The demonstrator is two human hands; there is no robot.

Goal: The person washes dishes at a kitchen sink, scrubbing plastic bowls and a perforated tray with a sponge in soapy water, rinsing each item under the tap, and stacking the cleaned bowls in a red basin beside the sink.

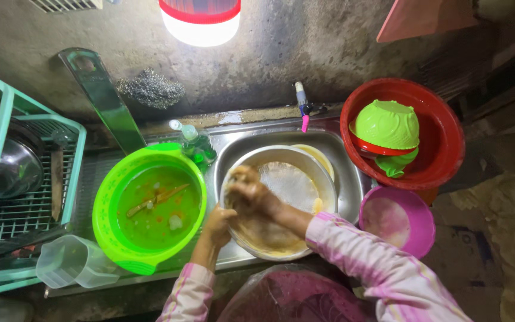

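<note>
A large steel bowl [323, 179] stands in the steel sink [347, 155], wet and soapy inside. My right hand [248, 194] is closed on a soapy scrubber pad [242, 175] and presses it against the bowl's left inner side. On the bowl's near left rim rests my left hand [219, 225], gripping it. Both sleeves are pink and striped. A second pale bowl edge [320, 156] shows behind the steel bowl.
A bright green basin [114, 197] with dirty water and a utensil sits left of the sink. A dish soap bottle [196, 143] stands behind it. A red basin [442, 131] with an overturned green bowl and a pink bowl [415, 217] lie right. A teal rack [7, 179] and clear jug [73, 262] are at the left.
</note>
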